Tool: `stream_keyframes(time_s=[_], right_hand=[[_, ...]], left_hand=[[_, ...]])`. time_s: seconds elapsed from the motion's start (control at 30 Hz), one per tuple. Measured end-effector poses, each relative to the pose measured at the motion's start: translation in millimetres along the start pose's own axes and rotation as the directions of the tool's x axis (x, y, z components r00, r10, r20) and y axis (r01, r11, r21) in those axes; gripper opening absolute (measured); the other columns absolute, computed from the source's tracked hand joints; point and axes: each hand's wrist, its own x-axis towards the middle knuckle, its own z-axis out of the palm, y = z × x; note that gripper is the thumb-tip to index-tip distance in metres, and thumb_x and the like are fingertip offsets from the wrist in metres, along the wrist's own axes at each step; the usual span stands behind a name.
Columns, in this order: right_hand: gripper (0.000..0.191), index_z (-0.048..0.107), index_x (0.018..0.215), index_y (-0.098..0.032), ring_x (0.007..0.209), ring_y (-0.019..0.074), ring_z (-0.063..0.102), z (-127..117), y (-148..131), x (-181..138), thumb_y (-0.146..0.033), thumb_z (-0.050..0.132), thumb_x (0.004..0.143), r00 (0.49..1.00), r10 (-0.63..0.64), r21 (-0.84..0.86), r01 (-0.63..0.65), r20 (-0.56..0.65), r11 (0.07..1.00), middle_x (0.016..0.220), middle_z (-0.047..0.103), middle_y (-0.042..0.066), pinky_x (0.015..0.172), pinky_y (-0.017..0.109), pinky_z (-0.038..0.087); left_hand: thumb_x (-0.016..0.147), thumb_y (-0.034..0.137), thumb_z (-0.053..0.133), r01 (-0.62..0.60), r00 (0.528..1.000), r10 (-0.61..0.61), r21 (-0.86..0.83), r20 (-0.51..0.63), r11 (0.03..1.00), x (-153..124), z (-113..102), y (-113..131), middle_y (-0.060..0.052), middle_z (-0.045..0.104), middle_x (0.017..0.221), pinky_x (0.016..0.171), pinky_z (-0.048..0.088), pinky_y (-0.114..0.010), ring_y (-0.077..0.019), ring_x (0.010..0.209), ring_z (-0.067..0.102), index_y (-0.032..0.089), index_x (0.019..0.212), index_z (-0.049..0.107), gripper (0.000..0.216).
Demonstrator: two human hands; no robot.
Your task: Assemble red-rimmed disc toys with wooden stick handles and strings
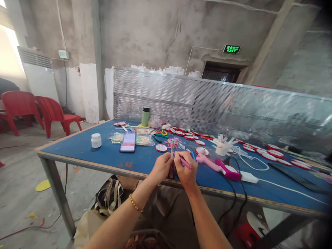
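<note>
My left hand (161, 168) is closed on a thin upright stick (172, 148) with coloured bits on it, held just above the near edge of the blue table (77, 147). My right hand (185, 169) is closed around a pink pen-like tool (186, 163) whose tip points toward the stick. The two hands almost touch. A pink glue gun (220, 167) lies just right of my right hand, with black and white cables trailing from it.
Several round red-rimmed discs (161, 148) are spread across the table. A white jar (96, 140), a green bottle (145, 116), bundles of sticks (141, 130) and a white cup of sticks (223, 147) stand further back. A perforated metal screen (207, 100) backs the table. Red chairs (55, 114) stand at left.
</note>
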Motion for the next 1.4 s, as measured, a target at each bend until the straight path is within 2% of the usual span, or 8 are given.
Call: stream_keyframes(time_s=[0.33, 0.63, 1.2, 1.4], right_hand=[[0.018, 0.061, 0.078, -0.020, 0.060, 0.0131, 0.061, -0.2, -0.1, 0.2, -0.023, 0.055, 0.095, 1.000, 0.013, 0.019, -0.013, 0.003, 1.000, 0.069, 0.066, 0.000, 0.059, 0.024, 0.047], [0.023, 0.061, 0.077, -0.021, 0.062, 0.0142, 0.062, 0.1, -1.9, 0.6, -0.030, 0.052, 0.097, 0.999, 0.043, 0.015, -0.043, 0.027, 0.999, 0.069, 0.066, 0.001, 0.059, 0.025, 0.048], [0.021, 0.060, 0.077, -0.021, 0.058, 0.0132, 0.059, -0.4, -0.9, 0.2, -0.026, 0.054, 0.096, 1.000, 0.028, 0.015, -0.028, 0.009, 0.999, 0.067, 0.064, 0.000, 0.058, 0.025, 0.046], [0.020, 0.061, 0.079, -0.020, 0.058, 0.0121, 0.059, -0.3, 1.1, -1.8, -0.028, 0.054, 0.096, 0.998, 0.059, 0.014, -0.059, -0.002, 0.998, 0.068, 0.065, 0.000, 0.059, 0.024, 0.047]], left_hand=[[0.092, 0.054, 0.045, 0.008, 1.000, -0.008, 0.005, 0.002, 1.000, 1.9, 0.6, -3.3, 0.006, 0.051, 0.052, 0.034, 0.030, -0.018, -0.0097, 0.036, 0.053, 0.020, 0.076, 0.049, 0.038], [0.093, 0.053, 0.046, 0.014, 1.000, -0.014, 0.008, 0.003, 1.000, 1.6, -0.4, -2.5, 0.006, 0.052, 0.052, 0.037, 0.031, -0.018, -0.0096, 0.037, 0.053, 0.020, 0.077, 0.050, 0.037], [0.093, 0.055, 0.045, 0.006, 1.000, -0.006, 0.001, 0.007, 1.000, 0.3, -0.4, -0.9, 0.006, 0.051, 0.052, 0.036, 0.031, -0.018, -0.0092, 0.037, 0.052, 0.020, 0.076, 0.048, 0.039], [0.092, 0.058, 0.046, 0.011, 1.000, -0.011, -0.025, 0.006, 1.000, -0.1, -0.1, -0.9, 0.005, 0.054, 0.055, 0.036, 0.029, -0.018, -0.0088, 0.037, 0.053, 0.020, 0.078, 0.048, 0.040]])
